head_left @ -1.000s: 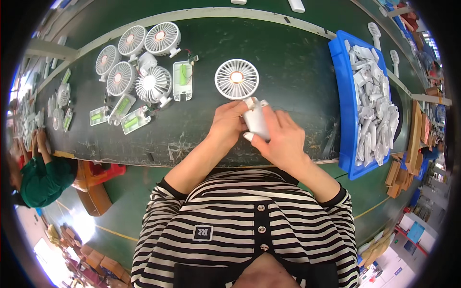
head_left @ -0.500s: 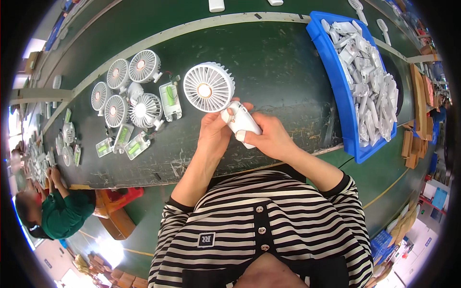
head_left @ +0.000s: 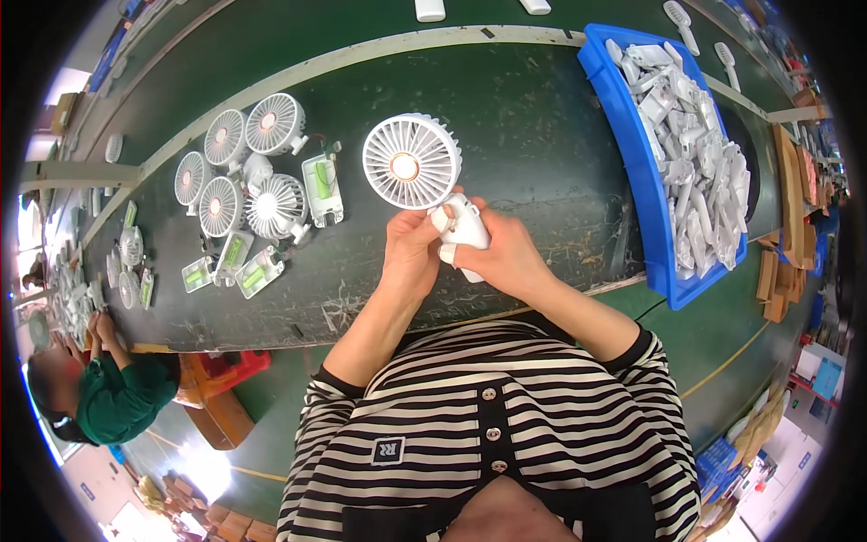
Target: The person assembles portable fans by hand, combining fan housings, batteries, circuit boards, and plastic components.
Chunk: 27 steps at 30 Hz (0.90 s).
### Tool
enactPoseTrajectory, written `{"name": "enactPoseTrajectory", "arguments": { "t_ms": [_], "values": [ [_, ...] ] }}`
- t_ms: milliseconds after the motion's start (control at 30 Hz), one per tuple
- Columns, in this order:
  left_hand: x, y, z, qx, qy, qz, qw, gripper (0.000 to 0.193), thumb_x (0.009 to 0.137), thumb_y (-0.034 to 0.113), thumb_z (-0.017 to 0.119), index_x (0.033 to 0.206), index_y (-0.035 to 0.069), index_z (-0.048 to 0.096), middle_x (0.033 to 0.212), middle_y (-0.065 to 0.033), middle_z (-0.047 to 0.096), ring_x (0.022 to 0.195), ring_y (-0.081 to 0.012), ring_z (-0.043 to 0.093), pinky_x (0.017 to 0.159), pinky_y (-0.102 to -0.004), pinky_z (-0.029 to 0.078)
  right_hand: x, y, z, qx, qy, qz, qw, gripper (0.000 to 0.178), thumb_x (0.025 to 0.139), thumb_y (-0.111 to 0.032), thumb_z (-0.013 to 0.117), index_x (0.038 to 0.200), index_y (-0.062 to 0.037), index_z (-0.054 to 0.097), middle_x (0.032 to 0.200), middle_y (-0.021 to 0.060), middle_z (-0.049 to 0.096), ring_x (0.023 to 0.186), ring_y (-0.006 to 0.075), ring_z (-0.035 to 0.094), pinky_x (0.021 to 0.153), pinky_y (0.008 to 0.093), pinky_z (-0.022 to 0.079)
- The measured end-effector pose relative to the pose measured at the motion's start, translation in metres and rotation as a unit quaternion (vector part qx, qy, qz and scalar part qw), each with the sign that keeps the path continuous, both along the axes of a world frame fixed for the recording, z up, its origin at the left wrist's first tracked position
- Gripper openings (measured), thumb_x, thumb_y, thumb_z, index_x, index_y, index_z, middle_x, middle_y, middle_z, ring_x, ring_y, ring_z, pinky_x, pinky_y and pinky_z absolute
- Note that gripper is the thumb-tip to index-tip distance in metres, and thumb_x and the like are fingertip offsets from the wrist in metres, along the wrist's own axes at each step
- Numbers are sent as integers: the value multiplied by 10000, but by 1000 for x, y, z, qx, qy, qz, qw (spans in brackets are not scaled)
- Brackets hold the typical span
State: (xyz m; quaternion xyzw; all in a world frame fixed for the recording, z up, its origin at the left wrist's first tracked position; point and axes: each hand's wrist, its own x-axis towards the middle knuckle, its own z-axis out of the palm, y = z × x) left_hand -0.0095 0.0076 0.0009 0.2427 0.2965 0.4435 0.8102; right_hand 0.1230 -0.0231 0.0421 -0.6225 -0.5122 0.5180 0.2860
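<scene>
A white handheld fan (head_left: 412, 161) is held between my two hands, its round grille tilted up and to the left above the bench. My left hand (head_left: 414, 242) grips the neck area, with the thumb pressed on the joint below the grille. Around the white handle sits my right hand (head_left: 502, 251), its thumb lying across the lower end. Both thumbs appear to have white coverings on their tips. My fingers hide part of the handle. To the left lie several fan heads (head_left: 221, 206) with opened handle halves (head_left: 323, 190) that show green cells inside.
A blue bin (head_left: 635, 172) full of white plastic handle shells (head_left: 694, 154) stands at the right of the dark bench (head_left: 542, 117). A pale rail (head_left: 361, 47) runs along the far side. At the far left, a person in a green top (head_left: 126, 397) works at the same bench.
The fan and both hands have shifted slightly right. The handle has turned in my grip, and its lower part is now more covered by my right hand.
</scene>
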Motion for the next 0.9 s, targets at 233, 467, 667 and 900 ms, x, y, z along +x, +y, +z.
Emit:
{"name": "enactPoseTrajectory", "arguments": {
  "t_ms": [233,467,667,900],
  "values": [
    [5,-1,8,-16,1,35,999,323,809,125,609,1060,-66,536,986,-197,609,904,-218,596,813,-328,479,-4,2,-11,40,35,-46,998,341,689,-168,684,927,46,565,733,77,613,638,129,592,564,258,467],
    [5,-5,6,-12,5,8,1000,322,802,102,604,1083,-39,533,1033,-168,601,905,-200,594,730,-302,500,-1,-1,-19,-9,46,-57,997,359,661,-186,662,947,13,575,785,125,618,696,196,614,624,303,480],
    [8,-6,6,34,43,24,998,320,783,68,601,1080,-29,535,995,-134,621,772,-157,603,552,-254,489,-1,0,-20,-16,133,-67,989,294,659,-131,660,906,11,588,740,67,608,668,123,587,582,264,466],
    [3,13,7,53,80,20,995,321,789,66,587,1093,-19,531,987,-116,619,680,-113,575,479,-220,434,-3,25,-12,-21,172,-47,984,243,691,-20,573,922,52,548,754,95,607,620,137,591,534,252,474]
  ]
}}
